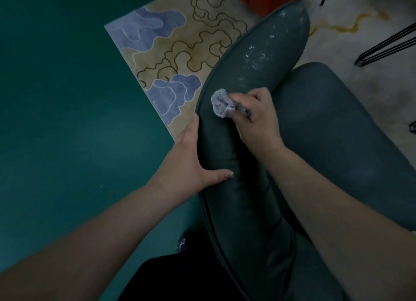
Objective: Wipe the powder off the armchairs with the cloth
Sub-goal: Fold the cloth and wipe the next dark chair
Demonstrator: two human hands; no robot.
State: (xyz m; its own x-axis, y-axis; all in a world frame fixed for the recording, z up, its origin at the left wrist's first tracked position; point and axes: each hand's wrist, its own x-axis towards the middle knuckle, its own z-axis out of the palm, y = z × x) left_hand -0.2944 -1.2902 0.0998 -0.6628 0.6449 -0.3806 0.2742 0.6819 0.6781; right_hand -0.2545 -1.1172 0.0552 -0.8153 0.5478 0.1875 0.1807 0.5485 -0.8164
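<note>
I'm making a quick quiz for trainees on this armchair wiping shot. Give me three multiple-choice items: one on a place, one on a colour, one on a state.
1. Where does most of the white powder lie on the armchair's backrest rim?
A. beyond the cloth, toward the far end
B. under the left hand
C. on the seat cushion

2. What colour is the armchair's upholstery?
A. red
B. dark teal
C. beige

3. What is the right hand doing?
A. hanging idle
B. resting flat on the rug
C. gripping the bunched cloth

Answers: 1 A, the white specks sit past the cloth up the rim; 2 B, the padding is dark teal; 3 C, its fingers curl round the grey cloth on the rim, while the left hand braces the rim's outer side.
</note>
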